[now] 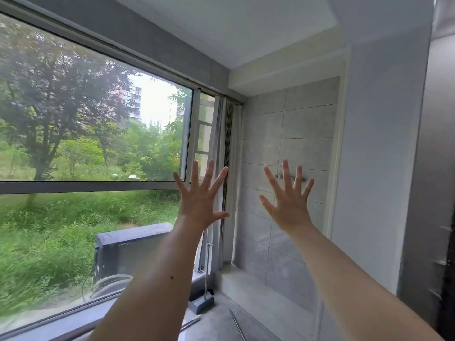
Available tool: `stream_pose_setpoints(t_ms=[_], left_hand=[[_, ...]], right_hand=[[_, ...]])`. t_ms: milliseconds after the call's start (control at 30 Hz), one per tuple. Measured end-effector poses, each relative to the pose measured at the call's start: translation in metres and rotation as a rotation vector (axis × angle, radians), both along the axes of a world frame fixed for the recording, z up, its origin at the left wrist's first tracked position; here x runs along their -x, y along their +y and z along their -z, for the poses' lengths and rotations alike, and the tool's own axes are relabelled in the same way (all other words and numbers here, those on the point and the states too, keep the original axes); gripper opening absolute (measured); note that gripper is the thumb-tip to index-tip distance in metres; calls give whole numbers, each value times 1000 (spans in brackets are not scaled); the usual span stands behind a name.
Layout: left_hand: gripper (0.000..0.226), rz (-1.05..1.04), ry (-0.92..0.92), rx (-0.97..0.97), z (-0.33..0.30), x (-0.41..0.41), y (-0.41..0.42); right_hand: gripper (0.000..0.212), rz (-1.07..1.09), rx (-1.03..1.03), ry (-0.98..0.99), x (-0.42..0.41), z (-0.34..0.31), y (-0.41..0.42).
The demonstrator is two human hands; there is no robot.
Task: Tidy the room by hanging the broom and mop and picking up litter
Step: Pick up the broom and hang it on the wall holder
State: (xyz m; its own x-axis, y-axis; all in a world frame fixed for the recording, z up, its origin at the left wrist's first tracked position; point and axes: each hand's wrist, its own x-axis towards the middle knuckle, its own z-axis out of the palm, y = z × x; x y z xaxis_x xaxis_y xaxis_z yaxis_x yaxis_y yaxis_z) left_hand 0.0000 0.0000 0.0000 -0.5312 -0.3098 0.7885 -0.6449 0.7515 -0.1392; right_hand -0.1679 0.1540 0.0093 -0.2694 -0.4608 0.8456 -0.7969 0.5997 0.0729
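Observation:
My left hand and my right hand are both raised in front of me with all fingers spread wide, holding nothing. Behind my right hand a small metal wall hook rail is fixed on the grey tiled wall. Down in the corner a grey broom or dustpan head stands on the floor, its thin metal handle leaning upright by the curtain. Two more metal poles lie on the floor, one near my left forearm and one to its right.
A large window fills the left side, with trees and grass outside. A grey curtain hangs bunched in the corner. A low white ledge runs along the foot of the tiled wall. A dark box sits outside below the glass.

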Motion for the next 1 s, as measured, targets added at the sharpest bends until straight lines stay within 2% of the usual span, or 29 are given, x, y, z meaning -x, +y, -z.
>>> stream_pose_setpoints(t_ms=[200, 433, 700, 900, 1000], left_hand=[[104, 34, 35, -139, 27, 18, -19], [98, 76, -53, -207, 67, 61, -33], [91, 86, -259, -257, 127, 159, -53], [86, 143, -448, -248, 165, 271, -61], [85, 137, -466, -269, 179, 318, -74]], right_hand=[[72, -28, -74, -83, 5, 28, -18], [73, 9, -152, -122, 31, 67, -21], [66, 97, -312, -182, 124, 137, -23], [62, 91, -439, -216, 217, 174, -37], [62, 85, -489, -227, 263, 186, -50]])
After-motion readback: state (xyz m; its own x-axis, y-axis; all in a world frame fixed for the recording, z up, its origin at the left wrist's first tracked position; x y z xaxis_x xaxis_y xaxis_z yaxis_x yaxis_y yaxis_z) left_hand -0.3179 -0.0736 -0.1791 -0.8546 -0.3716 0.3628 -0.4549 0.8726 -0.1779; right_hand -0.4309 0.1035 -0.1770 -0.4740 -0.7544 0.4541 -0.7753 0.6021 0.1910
